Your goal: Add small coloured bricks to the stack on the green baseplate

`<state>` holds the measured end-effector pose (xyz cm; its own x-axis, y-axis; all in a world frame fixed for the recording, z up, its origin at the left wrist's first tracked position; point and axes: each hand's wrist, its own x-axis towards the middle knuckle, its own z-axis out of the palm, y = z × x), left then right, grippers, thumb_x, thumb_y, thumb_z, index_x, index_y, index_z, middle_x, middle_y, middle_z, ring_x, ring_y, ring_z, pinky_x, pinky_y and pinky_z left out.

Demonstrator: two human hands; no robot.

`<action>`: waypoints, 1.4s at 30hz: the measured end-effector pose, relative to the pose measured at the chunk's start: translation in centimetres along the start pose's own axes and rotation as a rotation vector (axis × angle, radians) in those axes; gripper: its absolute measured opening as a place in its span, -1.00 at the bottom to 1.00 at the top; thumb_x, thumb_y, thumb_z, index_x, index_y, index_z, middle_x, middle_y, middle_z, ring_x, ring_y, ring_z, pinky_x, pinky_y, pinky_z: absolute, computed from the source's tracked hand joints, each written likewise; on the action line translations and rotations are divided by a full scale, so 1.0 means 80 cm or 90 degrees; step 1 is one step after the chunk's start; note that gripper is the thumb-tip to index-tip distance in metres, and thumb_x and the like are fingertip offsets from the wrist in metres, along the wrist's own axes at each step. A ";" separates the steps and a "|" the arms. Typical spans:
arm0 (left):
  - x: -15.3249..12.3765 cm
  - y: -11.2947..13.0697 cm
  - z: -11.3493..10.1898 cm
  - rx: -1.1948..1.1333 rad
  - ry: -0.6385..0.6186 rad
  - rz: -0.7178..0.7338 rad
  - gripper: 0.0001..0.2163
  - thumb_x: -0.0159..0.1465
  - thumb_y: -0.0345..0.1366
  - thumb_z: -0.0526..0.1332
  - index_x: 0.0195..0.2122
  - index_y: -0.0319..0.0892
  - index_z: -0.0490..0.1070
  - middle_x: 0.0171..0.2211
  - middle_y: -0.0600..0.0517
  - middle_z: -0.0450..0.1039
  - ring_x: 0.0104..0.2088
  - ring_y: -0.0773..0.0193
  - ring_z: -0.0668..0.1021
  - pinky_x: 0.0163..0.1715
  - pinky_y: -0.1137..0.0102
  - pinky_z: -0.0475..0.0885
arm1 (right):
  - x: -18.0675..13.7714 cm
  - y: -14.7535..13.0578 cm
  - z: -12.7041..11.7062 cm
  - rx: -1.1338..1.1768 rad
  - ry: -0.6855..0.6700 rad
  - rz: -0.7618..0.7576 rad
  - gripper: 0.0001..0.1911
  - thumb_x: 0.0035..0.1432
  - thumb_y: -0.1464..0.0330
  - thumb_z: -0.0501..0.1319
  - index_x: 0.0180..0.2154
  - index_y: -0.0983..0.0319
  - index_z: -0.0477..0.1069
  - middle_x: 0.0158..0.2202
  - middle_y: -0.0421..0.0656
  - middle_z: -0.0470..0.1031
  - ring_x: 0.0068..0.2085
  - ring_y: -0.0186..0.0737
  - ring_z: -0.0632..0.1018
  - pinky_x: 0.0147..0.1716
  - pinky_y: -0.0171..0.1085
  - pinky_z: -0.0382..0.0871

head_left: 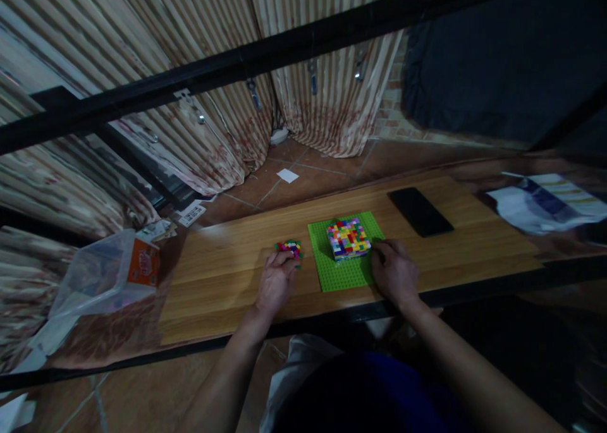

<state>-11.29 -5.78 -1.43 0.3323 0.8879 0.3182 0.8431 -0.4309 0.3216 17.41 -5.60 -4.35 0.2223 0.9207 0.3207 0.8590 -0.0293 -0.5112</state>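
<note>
A bright green studded baseplate (334,280) lies on the wooden table. On it stands a low square block of multicoloured toy bricks (348,238), several layers high. Just left of the plate is a small heap of loose toy bricks (289,246). My left hand (276,280) reaches to the near side of this heap, fingers bent together at the bricks; what they pinch, if anything, is too small to tell. My right hand (394,270) rests at the plate's right edge beside the block, fingers curled inward and their tips partly hidden.
A black tablet-like slab (420,212) lies on the wooden table (213,281) to the right. Beyond the right end is a white and blue package (552,199). A clear plastic box (102,272) with an orange label stands at the left. A dark metal bar (213,69) crosses ahead.
</note>
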 end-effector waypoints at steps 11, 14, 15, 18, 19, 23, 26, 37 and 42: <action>0.008 0.037 0.008 0.071 -0.061 -0.006 -0.83 0.25 -0.44 0.16 -0.27 -0.14 0.54 -0.26 -0.06 0.53 -0.14 0.08 0.50 -0.06 0.18 0.44 | 0.000 -0.001 -0.001 0.005 0.006 -0.008 -0.69 0.24 0.32 0.05 -0.17 0.21 0.55 -0.08 -0.04 0.52 -0.16 -0.12 0.54 -0.23 -0.20 0.40; 0.011 0.040 0.007 0.092 -0.070 -0.009 -0.87 0.25 -0.41 0.17 -0.29 -0.16 0.52 -0.25 -0.09 0.53 -0.14 0.05 0.49 -0.07 0.16 0.43 | 0.000 -0.002 -0.002 0.005 0.003 -0.008 -0.70 0.24 0.32 0.06 -0.16 0.22 0.55 -0.08 -0.03 0.52 -0.14 -0.10 0.54 -0.22 -0.20 0.40; 0.011 0.040 0.007 0.097 -0.071 -0.009 -0.87 0.26 -0.40 0.17 -0.29 -0.16 0.52 -0.25 -0.09 0.53 -0.14 0.05 0.49 -0.07 0.16 0.43 | 0.000 -0.002 -0.002 0.003 0.002 -0.005 -0.70 0.24 0.32 0.06 -0.16 0.22 0.55 -0.07 -0.04 0.52 -0.13 -0.10 0.54 -0.21 -0.20 0.40; 0.012 0.039 0.009 0.102 -0.083 -0.002 -0.86 0.29 -0.39 0.14 -0.27 -0.16 0.51 -0.25 -0.08 0.52 -0.16 0.07 0.49 -0.08 0.18 0.42 | 0.000 -0.002 -0.003 0.002 -0.005 0.002 -0.70 0.24 0.33 0.07 -0.15 0.22 0.55 -0.06 -0.05 0.52 -0.13 -0.10 0.55 -0.22 -0.21 0.40; 0.013 0.038 0.011 0.103 -0.088 0.002 -0.85 0.30 -0.41 0.13 -0.27 -0.16 0.50 -0.26 -0.08 0.52 -0.16 0.08 0.49 -0.07 0.19 0.42 | 0.000 -0.002 -0.003 0.002 -0.008 0.003 -0.70 0.25 0.33 0.07 -0.15 0.22 0.55 -0.06 -0.05 0.52 -0.13 -0.10 0.55 -0.22 -0.21 0.40; 0.016 0.037 0.019 0.103 -0.100 -0.004 -0.80 0.31 -0.47 0.07 -0.29 -0.18 0.49 -0.27 -0.07 0.51 -0.15 0.10 0.49 -0.02 0.21 0.39 | -0.001 -0.001 -0.002 0.004 -0.006 -0.001 -0.70 0.24 0.33 0.07 -0.15 0.22 0.55 -0.06 -0.04 0.52 -0.12 -0.09 0.54 -0.22 -0.20 0.40; 0.016 0.038 0.026 0.090 -0.091 -0.022 -0.79 0.31 -0.47 0.06 -0.32 -0.18 0.48 -0.30 -0.06 0.49 -0.19 0.12 0.49 -0.05 0.22 0.39 | -0.001 0.001 -0.001 0.005 0.001 -0.006 -0.70 0.24 0.32 0.06 -0.15 0.23 0.54 -0.06 -0.03 0.52 -0.14 -0.09 0.54 -0.23 -0.20 0.40; 0.010 0.037 0.030 0.083 -0.044 -0.048 -0.79 0.35 -0.40 0.08 -0.29 -0.16 0.52 -0.29 -0.06 0.53 -0.18 0.12 0.50 -0.09 0.24 0.40 | -0.001 0.003 0.002 -0.002 0.005 -0.011 -0.71 0.25 0.33 0.07 -0.16 0.22 0.54 -0.08 -0.06 0.51 -0.15 -0.13 0.53 -0.25 -0.24 0.37; 0.014 0.034 0.023 0.079 -0.012 -0.094 -0.90 0.28 -0.36 0.23 -0.24 -0.14 0.54 -0.23 -0.06 0.57 -0.14 0.07 0.53 -0.07 0.19 0.40 | -0.001 0.002 0.002 -0.010 0.005 -0.008 -0.71 0.24 0.33 0.07 -0.16 0.20 0.54 -0.07 -0.07 0.51 -0.18 -0.15 0.53 -0.27 -0.25 0.36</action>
<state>-7.88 -5.68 -1.83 0.2085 0.9433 0.2585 0.9287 -0.2738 0.2500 17.50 -5.62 -4.57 0.2145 0.9182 0.3329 0.8692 -0.0239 -0.4939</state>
